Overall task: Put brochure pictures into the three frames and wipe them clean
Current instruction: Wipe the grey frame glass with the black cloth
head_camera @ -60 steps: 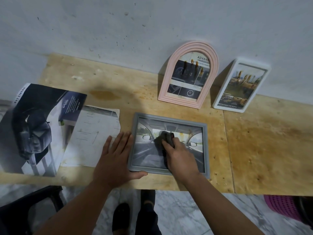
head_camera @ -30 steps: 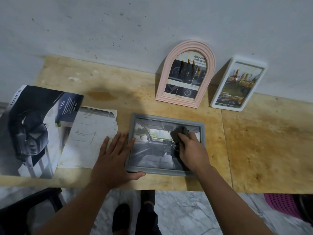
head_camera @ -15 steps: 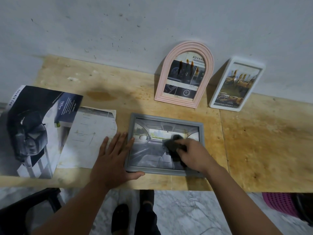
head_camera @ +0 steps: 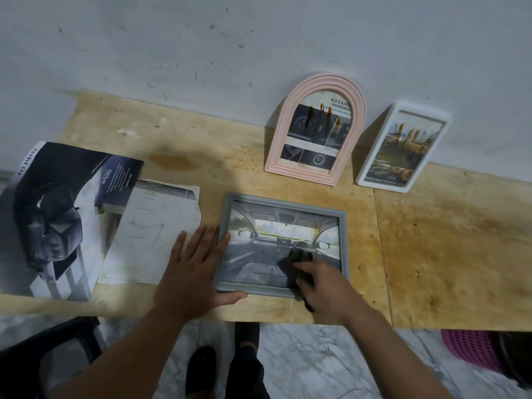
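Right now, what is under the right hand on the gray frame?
A dark cloth is bunched under the right hand, pressed on the gray frame glass. Hand and cloth cover the car-interior picture's lower right area.

left hand (head_camera: pixel 192 274) flat, fingers spread, right hand (head_camera: pixel 325 286) curled

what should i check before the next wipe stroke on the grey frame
1. Grey frame flat on table: ok.
2. Left hand steadies its left edge: ok.
3. Right hand grips cloth on the glass: ok.
4. Frame near the table's front edge; risk of sliding off: cannot tell.
5. Glass clean: cannot tell.
6. Pink frame and white frame clear of the stroke: ok.
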Tool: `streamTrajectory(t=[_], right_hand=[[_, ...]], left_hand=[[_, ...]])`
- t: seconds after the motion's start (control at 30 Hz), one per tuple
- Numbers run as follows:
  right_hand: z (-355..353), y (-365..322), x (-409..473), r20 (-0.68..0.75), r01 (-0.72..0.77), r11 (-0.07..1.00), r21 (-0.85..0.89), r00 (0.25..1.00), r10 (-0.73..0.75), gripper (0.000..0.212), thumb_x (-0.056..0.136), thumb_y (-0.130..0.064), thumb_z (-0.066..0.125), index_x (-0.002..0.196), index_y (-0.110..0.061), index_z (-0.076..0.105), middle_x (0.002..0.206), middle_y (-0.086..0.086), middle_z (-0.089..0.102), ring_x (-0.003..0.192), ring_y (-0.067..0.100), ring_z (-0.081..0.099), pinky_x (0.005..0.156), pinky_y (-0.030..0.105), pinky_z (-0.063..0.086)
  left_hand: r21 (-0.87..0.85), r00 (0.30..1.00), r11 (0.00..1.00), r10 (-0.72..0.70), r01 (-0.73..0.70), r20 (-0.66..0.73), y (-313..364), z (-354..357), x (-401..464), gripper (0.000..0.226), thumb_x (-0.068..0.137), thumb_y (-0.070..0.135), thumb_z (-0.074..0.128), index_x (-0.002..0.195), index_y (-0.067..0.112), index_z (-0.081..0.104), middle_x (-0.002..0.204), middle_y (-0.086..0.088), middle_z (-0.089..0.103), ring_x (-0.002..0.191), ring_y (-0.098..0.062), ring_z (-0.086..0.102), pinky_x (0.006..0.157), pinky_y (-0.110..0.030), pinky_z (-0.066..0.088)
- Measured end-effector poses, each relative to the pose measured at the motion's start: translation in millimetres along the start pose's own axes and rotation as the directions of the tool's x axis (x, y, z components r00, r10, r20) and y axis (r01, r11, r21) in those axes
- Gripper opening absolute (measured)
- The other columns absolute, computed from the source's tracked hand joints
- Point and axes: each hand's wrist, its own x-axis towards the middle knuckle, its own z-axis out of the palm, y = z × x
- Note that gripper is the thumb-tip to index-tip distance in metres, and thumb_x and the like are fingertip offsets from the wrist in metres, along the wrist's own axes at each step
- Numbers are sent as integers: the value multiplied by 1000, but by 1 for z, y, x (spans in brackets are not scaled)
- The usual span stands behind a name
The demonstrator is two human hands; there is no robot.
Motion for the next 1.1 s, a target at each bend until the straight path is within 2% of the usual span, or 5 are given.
streamTrajectory(t=[0.17,0.37,0.57,0.83,1.1], right_hand=[[-27,5,43,-206,-30,984,177,976,67,42,101,-23,59,142,-26,58,132,9,60,113,28,63,96,31,51],[9,15,48,-418,-151,950,-272,908,25,57,100,-39,56,152,-24,43,133,9,42,111,31,55,81,42,59],[30,16,15,-280,15,953,-301,954,-104,43,100,-30,53,143,-23,53,117,5,51,93,29,61,66,39,55],[-16,19,7,-109,-2,997,81,994,11,62,93,-18,68,147,-36,44,125,-16,57,113,14,59,93,31,51],[19,26,1,-140,-79,982,-173,989,55,45,91,-29,68,134,-21,60,133,5,51,103,28,65,85,37,55]], left_hand=[[-3,1000,1000,3,-3,1,0,0,0,122,69,98,49,158,15,38,168,-13,28,157,-31,23,122,-63,23],[-3,1000,1000,3,-3,-5,-1,0,-1,122,69,98,49,158,16,38,167,-13,28,157,-31,23,122,-63,23],[-15,1000,1000,11,-11,-26,-1,0,-1,120,69,97,49,157,16,39,167,-13,30,156,-31,24,121,-63,24],[-10,1000,1000,12,-12,2,-1,1,-1,120,70,98,47,158,16,38,168,-12,27,157,-31,21,122,-62,22],[-12,1000,1000,4,-4,15,-1,-1,0,121,70,99,45,159,17,37,169,-12,25,158,-30,19,123,-62,21]])
